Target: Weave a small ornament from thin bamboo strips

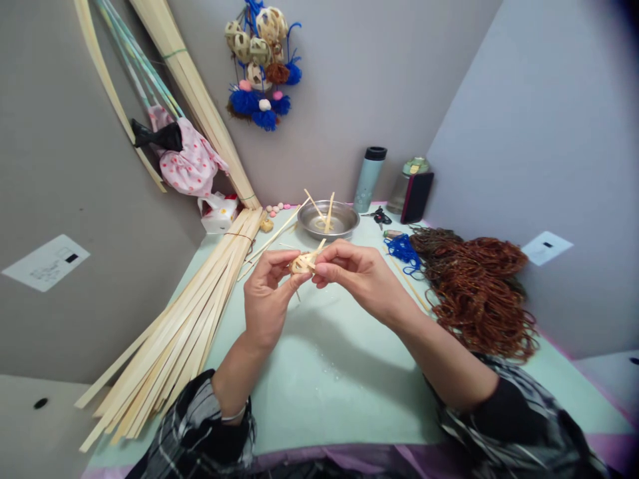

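Observation:
A small woven ball of pale strips (301, 264) is held up over the middle of the table, with strip ends sticking out above and below it. My left hand (269, 286) grips its left side between thumb and fingers. At its right side, my right hand (349, 269) is closed in a pinch on a strip of the ball; the fingertips partly hide it. Just behind the hands stands a metal bowl (344, 229) with a few strips leaning in it.
Long flat strips (184, 326) lie tied in a bundle at the left. Brown cord (484, 299) and blue yarn (403, 251) lie at the right. Scissors (380, 216), a blue tumbler (370, 179), a bottle (399, 193) and a phone (417, 197) are at the back right.

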Available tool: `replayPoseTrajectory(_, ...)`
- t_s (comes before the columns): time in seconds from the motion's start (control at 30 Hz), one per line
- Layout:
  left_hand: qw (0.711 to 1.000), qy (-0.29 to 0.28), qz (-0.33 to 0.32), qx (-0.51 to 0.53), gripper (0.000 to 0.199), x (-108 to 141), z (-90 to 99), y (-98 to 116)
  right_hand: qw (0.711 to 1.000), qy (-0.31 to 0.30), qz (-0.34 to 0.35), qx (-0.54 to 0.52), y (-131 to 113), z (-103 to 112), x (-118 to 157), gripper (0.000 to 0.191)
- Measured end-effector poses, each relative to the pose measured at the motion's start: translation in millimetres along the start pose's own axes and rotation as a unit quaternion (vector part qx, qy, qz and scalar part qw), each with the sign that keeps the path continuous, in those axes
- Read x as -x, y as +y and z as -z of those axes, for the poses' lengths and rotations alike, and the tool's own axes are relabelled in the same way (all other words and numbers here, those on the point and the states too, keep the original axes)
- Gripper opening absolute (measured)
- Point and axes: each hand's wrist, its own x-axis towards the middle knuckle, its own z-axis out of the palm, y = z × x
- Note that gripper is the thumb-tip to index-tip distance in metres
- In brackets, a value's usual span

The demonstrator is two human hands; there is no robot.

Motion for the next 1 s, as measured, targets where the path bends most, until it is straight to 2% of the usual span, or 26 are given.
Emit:
replayPoseTrajectory(0.17, 1.000, -0.001, -0.007, -0.009, 0.026, 1.7, -2.5, 1.5, 0.999, 0.028, 0.008, 0.026, 5.0, -7.1, -2.2, 0.031)
replayPoseTrajectory(0.23, 1.000, -0.002, 0.001, 0.012, 0.026, 2.4, -4.1, 1.4, 0.994, 0.068, 0.030, 0.087, 8.4, -10.3, -4.0, 0.028)
replayPoseTrajectory(0.33, 0.998, -0.011, 0.028, 0.062, 0.025, 1.9, -5.4, 0.8, 0.970, 0.123, 0.078, 0.195, 9.2, -13.4, -7.1, 0.024)
replayPoseTrajectory(0.47, 0.992, -0.019, 0.083, 0.097, 0.024, -2.6, -2.6, -1.6, 0.942, 0.125, 0.146, 0.277, -8.9, -14.8, -1.0, 0.027)
replayPoseTrajectory(0.57, 0.981, 0.008, 0.139, 0.134, 0.024, -7.8, 3.0, -7.3, 0.911, 0.134, 0.225, 0.317, -25.7, -18.5, 16.5, 0.027)
replayPoseTrajectory(0.63, 0.968, 0.032, 0.178, 0.175, 0.025, -11.3, 8.2, -13.2, 0.899, 0.088, 0.248, 0.349, -28.2, -22.0, 28.8, 0.028)
replayPoseTrajectory(0.73, 0.950, 0.064, 0.205, 0.227, 0.021, -14.8, 15.6, -22.8, 0.895, -0.013, 0.204, 0.396, -14.2, -22.9, 35.8, 0.029)
replayPoseTrajectory(0.8, 0.946, 0.076, 0.206, 0.239, 0.019, -15.1, 17.5, -26.9, 0.904, -0.042, 0.135, 0.403, 3.4, -17.7, 29.9, 0.027)
replayPoseTrajectory(0.9, 0.933, 0.076, 0.230, 0.266, 0.021, -11.5, 13.6, -27.1, 0.939, 0.000, 0.045, 0.340, 32.0, -3.2, 11.8, 0.017)
replayPoseTrajectory(0.93, 0.926, 0.074, 0.243, 0.280, 0.021, -9.6, 11.0, -26.0, 0.956, 0.016, 0.030, 0.291, 40.4, 2.0, 5.9, 0.022)
replayPoseTrajectory(1.0, 0.913, 0.063, 0.269, 0.300, 0.023, -5.6, 5.7, -23.8, 0.978, 0.032, 0.006, 0.206, 52.7, 10.7, -2.5, 0.043)
